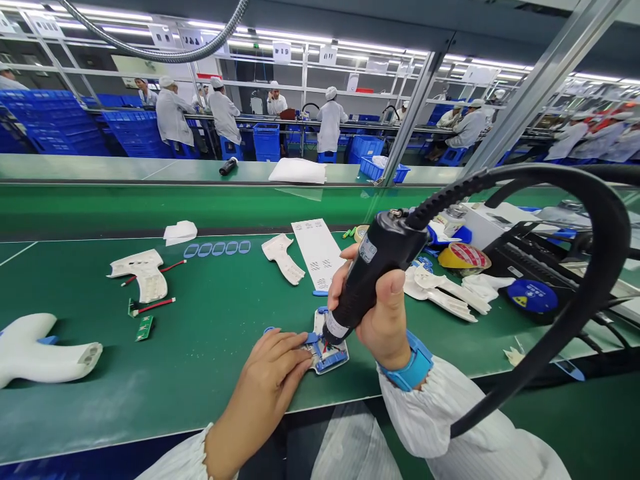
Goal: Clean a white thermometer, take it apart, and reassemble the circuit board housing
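My right hand is wrapped around a black corded electric screwdriver, tilted with its tip down. The tip points into a small white plastic housing with blue parts, which lies on the green bench near its front edge. From the left, my left hand presses its fingertips on the housing's side and holds it down. Where exactly the tip touches is hard to see. Just beyond the housing lie a white sheet with printed marks and a white handle-shaped shell half.
On the left are another shell half, a green circuit board, red wires and a white gun-shaped casing. Several blue oval rings lie in a row. Shells and yellow tape crowd the right. The screwdriver's thick cable loops there.
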### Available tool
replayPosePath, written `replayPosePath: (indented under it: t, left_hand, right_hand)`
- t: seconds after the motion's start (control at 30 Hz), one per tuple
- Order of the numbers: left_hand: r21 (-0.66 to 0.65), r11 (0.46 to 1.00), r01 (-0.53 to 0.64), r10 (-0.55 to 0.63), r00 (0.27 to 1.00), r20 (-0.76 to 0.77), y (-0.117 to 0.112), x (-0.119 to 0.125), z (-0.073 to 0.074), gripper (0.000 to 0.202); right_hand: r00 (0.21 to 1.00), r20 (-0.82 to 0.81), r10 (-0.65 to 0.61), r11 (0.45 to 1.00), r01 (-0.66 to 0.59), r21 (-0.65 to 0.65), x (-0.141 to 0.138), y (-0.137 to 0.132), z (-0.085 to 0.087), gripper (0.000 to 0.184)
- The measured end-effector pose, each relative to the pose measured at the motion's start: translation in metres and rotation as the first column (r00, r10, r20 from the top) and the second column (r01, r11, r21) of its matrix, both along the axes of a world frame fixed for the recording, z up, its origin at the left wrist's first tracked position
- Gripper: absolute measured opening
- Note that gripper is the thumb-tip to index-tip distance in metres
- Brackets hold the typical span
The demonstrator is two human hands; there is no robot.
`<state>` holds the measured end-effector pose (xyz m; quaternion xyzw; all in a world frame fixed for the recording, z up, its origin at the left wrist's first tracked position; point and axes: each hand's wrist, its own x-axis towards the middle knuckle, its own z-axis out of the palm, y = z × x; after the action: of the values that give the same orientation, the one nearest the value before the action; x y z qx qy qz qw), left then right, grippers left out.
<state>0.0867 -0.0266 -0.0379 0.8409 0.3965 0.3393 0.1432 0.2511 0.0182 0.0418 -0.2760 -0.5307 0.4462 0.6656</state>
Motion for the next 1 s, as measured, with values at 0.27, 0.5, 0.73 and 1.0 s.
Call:
replayPosePath:
  t: [0.27,0.5,0.73,1.0]
  left_hand:
    - [0.021,1.0,-0.024,0.023,1.0,0.02,0.0,0.002,0.004,0.02]
    - [0.034,0.999,-0.014,0.013,0.999,0.035,0.001,0.001,0.002,0.019]
    - [0.027,0.999,-0.026,0.024,0.999,0.046,0.001,0.001,0.003,0.022]
    - [0.012,1.0,-0.007,0.007,0.999,0.037,0.001,0.001,0.003,0.019]
  right_hand:
    - [0.997,0.053,0.054,0.999,-0.053,-0.008,-0.008,-0.001,0.004,0.051]
    - [0.998,0.055,0.022,1.0,-0.021,-0.013,-0.008,-0.001,0.005,0.053]
    - [1.0,-0.003,-0.011,0.999,0.012,0.04,-0.002,0.0,0.009,0.052]
    - [0.991,-0.11,-0.07,0.99,0.082,0.115,0.011,-0.009,0.03,0.051]
